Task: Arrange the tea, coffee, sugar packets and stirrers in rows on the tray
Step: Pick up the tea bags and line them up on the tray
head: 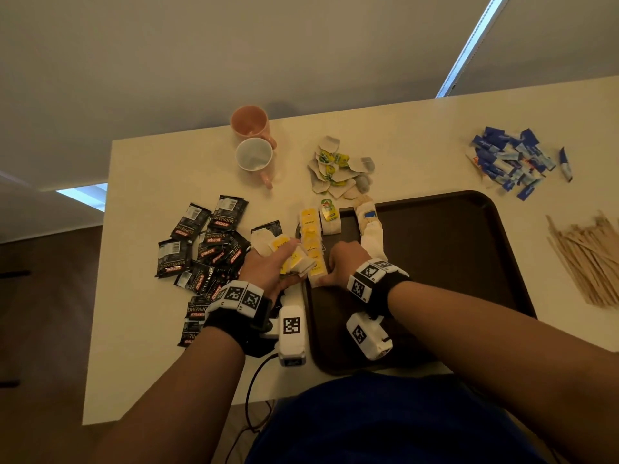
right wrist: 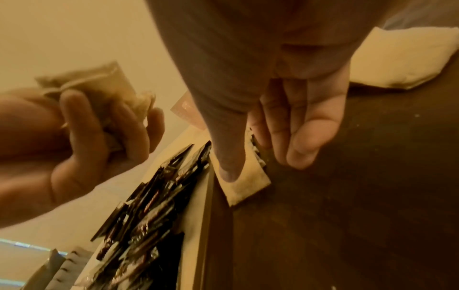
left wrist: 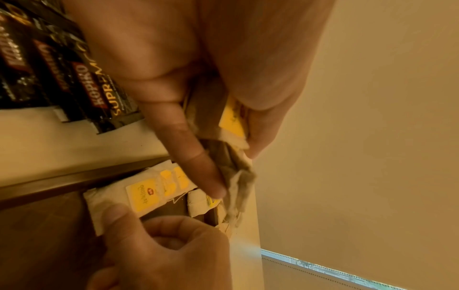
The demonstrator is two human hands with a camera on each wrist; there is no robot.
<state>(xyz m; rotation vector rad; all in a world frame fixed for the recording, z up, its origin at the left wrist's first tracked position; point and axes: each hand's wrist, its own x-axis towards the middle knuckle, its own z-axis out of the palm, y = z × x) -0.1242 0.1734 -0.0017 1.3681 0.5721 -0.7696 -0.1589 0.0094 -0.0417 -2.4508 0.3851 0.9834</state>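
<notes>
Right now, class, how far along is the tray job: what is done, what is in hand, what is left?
Done: a row of yellow-tagged tea bags and a white row lie along the tray at its left end. In hand: the left hand grips a bunch of tea bags; the right hand presses the row's near end. Left: loose tea, coffee sachets, sugar packets and stirrers, all off the tray.

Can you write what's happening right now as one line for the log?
left hand: grips tea bags | right hand: thumb presses yellow tea row on tray | coffee, sugar, stirrers: not yet on tray
</notes>
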